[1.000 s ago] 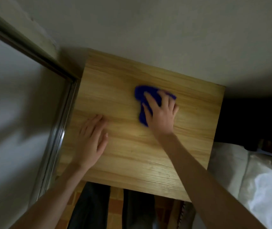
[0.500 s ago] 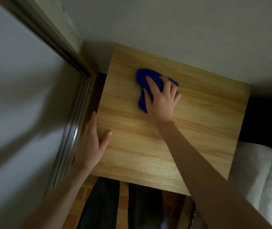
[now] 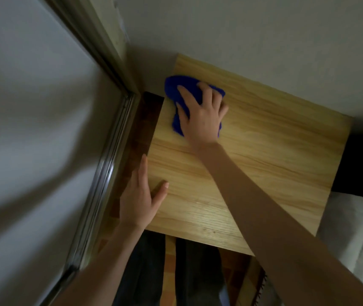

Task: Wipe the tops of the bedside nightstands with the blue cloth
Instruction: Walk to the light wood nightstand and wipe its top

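Right hand (image 3: pixel 202 117) presses flat on the blue cloth (image 3: pixel 173 85) at the far-left corner of the tabletop (image 3: pixel 275 164); left hand (image 3: pixel 137 200) rests straight-fingered on its left edge, beside a metal door frame (image 3: pixel 105 173)

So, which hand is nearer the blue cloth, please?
Right: the right hand presses on the blue cloth; the left hand rests apart at the nightstand's left edge.
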